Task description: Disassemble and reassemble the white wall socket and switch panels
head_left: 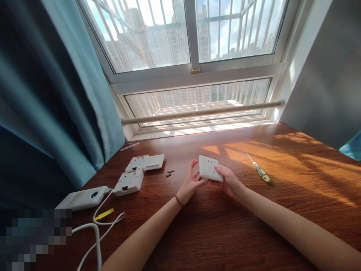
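Note:
A white wall socket (pixel 209 168) with dark slots in its face is held up over the middle of the table, its face tilted toward me. My right hand (pixel 229 180) grips its right edge, thumb on the front and fingers behind. At the left and lower edges, my left hand (pixel 191 182) holds it with curled fingers, the thumb along the bottom. The back of the socket is hidden. Several small dark screws (pixel 169 173) lie to the left of my left hand. A screwdriver (pixel 261 173) with a grey and yellow handle rests farther right.
White socket housings (pixel 129 183) and a white plate (pixel 154 162) lie on the left of the wooden table (pixel 242 229). A white power bank (pixel 84 198) with a white cable (pixel 98 241) and yellow strip (pixel 104 214) lies nearer. Curtain (pixel 93 113) and window stand beyond.

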Action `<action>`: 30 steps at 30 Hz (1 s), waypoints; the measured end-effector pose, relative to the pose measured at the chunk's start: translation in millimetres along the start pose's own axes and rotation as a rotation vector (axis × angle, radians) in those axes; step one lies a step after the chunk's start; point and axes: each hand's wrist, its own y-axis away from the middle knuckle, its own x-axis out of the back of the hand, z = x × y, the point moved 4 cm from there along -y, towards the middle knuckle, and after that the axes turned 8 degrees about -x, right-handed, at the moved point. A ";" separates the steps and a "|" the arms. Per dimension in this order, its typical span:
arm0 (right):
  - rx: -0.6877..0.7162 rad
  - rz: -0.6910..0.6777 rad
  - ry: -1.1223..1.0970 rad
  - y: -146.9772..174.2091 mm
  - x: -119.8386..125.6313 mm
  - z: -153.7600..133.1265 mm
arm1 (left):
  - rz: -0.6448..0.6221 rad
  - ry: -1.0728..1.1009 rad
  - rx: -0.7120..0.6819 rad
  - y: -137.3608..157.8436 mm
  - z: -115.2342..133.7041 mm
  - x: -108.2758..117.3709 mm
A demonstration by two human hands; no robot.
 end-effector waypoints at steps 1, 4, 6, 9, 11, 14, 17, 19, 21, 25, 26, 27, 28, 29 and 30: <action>-0.030 -0.016 0.001 -0.4 -0.6 3.4 | -0.066 0.178 0.040 0.4 -4.1 -3.2; -0.070 -0.055 0.014 -1.1 -7.4 13.2 | -0.124 0.514 0.102 0.9 -5.8 -4.5; -0.068 -0.067 0.065 -0.4 -11.9 17.1 | -0.116 0.585 0.126 1.8 -4.6 -2.2; -0.067 -0.009 0.324 -0.1 -11.6 19.5 | -0.163 0.572 0.181 5.1 -4.7 -1.5; -0.085 0.039 0.507 -1.7 -7.2 21.1 | -0.200 0.521 0.214 7.6 -5.8 -2.1; -0.100 0.083 0.667 -4.1 1.0 21.7 | -0.234 0.489 0.219 9.5 -5.1 -3.7; -0.049 0.144 0.817 -1.5 6.0 12.9 | -0.247 0.449 0.184 9.0 -1.7 -5.6; 0.132 0.253 1.015 4.9 4.9 -2.8 | -0.228 0.397 0.156 7.8 0.6 -6.9; 0.433 0.305 1.282 15.1 -4.8 -18.8 | -0.197 0.358 0.126 6.7 2.8 -8.9; 0.813 0.061 1.520 32.1 -27.1 -20.5 | -0.156 0.299 0.070 6.6 8.0 -14.0; 0.834 0.015 1.523 34.1 -29.4 -17.4 | -0.140 0.262 0.060 7.1 9.2 -14.1; 0.847 -0.015 1.525 35.6 -31.0 -14.1 | -0.119 0.216 0.053 7.7 10.2 -13.4; 0.855 -0.036 1.529 36.6 -32.0 -11.0 | -0.099 0.166 0.050 8.3 10.9 -12.2; 0.859 -0.048 1.533 37.2 -32.6 -8.4 | -0.080 0.119 0.055 8.9 11.3 -10.5; 0.859 -0.049 1.531 37.3 -32.7 -7.1 | -0.069 0.081 0.070 9.3 11.3 -8.8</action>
